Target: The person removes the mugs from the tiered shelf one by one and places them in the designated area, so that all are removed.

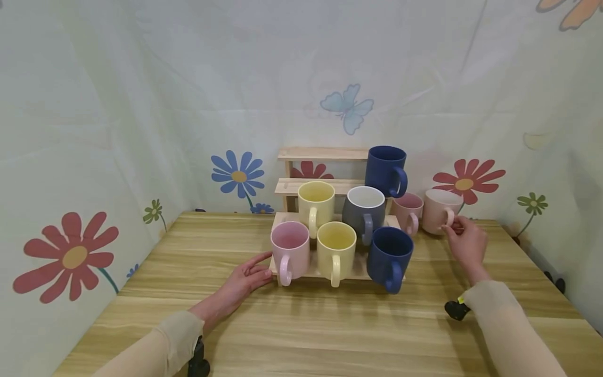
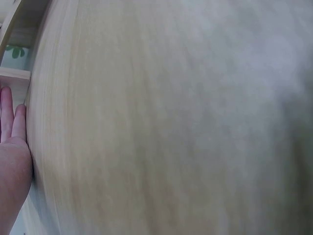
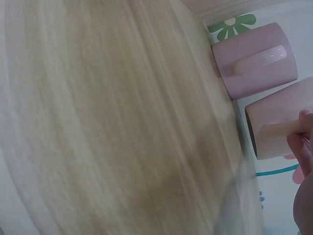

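Pinching the pale mug [image 1: 434, 212] by its handle [image 1: 449, 216] in our right grip [image 1: 466, 242], beside the small mug [image 1: 401, 215] right of the rack [image 1: 325, 153], we should keep it level and let our left grip [image 1: 242, 283], fingers extended, lightly steady the rack.

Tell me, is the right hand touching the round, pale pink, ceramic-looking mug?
Touching. The right wrist view shows the right hand pinching the pale pink mug by its handle.

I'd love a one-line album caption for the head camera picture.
The right hand pinches a pale pink mug by its handle while the left hand touches a stepped wooden rack.
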{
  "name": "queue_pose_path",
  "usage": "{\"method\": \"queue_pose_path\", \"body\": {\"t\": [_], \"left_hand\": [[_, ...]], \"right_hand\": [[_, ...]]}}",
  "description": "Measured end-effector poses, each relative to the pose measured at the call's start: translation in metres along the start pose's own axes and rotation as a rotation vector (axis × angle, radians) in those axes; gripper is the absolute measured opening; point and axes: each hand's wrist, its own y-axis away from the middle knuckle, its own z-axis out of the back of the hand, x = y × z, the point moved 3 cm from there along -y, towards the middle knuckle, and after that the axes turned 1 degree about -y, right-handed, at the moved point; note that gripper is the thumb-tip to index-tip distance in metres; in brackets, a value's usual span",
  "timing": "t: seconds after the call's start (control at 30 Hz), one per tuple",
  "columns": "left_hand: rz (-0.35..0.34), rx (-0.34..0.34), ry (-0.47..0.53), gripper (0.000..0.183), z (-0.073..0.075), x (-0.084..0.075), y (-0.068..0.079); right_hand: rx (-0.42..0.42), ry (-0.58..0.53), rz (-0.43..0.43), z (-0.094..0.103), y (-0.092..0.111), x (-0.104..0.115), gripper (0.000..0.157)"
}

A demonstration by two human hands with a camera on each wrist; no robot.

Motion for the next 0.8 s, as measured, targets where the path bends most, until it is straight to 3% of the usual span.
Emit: {"method": "queue_pose_path", "body": {"t": [0.47,0.67,0.8], "left_hand": [[0.009,-0.014,-0.039,0.067,0.0014,0.0008,-0.0008],[0.007,-0.013,-0.04,0.066,0.0009,0.0015,-0.0011],[-0.001,-0.01,-0.024,0.066,0.0009,0.0022,-0.0015]], "right_hand": [[0.08,-0.033,-0.1,-0.0049,0.0025,-0.0106,0.021],[0.12,-0.106,-0.159,-0.0021,0.005,-0.0107,0.037],[0.102,-0.138,-0.158,0.0019,0.0058,-0.0094,0.042]]}}
